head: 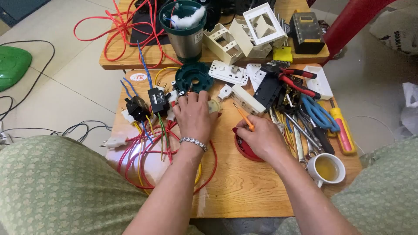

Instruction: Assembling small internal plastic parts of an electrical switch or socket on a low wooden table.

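Observation:
My left hand (194, 116), with a beaded bracelet on the wrist, lies over a small pale round part (214, 106) on the wooden table (244, 191), its fingers closed around it. My right hand (260, 138) grips a thin orange-handled screwdriver (244, 116), tip pointing up and away, and rests above a red round lid (244, 149). A dark green ring-shaped base (194, 77) sits just beyond my left hand. Black relay blocks (157, 100) with red, yellow and blue wires (148, 152) lie to the left.
White socket plates (228, 72) and frames (261, 25), a steel and green canister (186, 30), red pliers (292, 79), blue pliers (318, 112), a yellow-red screwdriver (342, 130), a yellow meter (306, 31) and a cup of tea (326, 169) crowd the table. Cables trail on the floor at left.

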